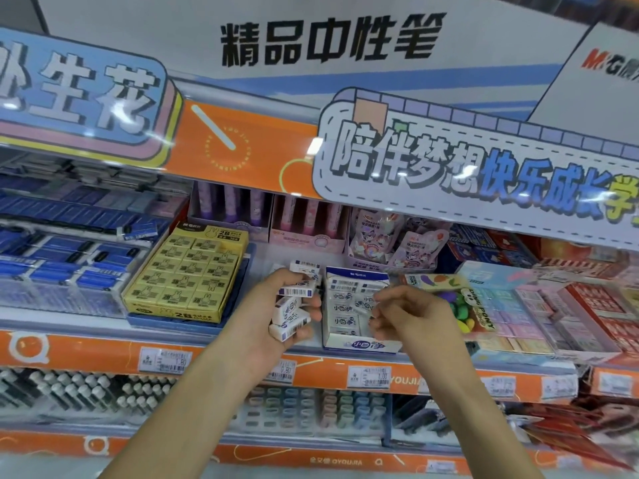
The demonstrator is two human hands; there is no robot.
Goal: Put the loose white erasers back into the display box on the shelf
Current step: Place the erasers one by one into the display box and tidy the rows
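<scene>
A white and blue display box point(361, 344) stands on the shelf, partly filled with white erasers point(340, 307) in rows. My left hand point(276, 299) is left of the box and grips a stack of several loose white erasers point(290, 314), one showing a barcode. My right hand point(411, 314) hovers over the box's right side with fingers curled; whether it pinches an eraser is unclear from this blurred view. More loose erasers point(304, 266) lie on the shelf behind my left hand.
A yellow box of 2B erasers point(183, 274) sits to the left, blue erasers point(69, 261) further left. A colourful eraser pack point(453, 299) and pastel boxes point(539, 305) crowd the right. An overhead sign point(449, 167) hangs low. Price tags line the orange shelf edge point(103, 354).
</scene>
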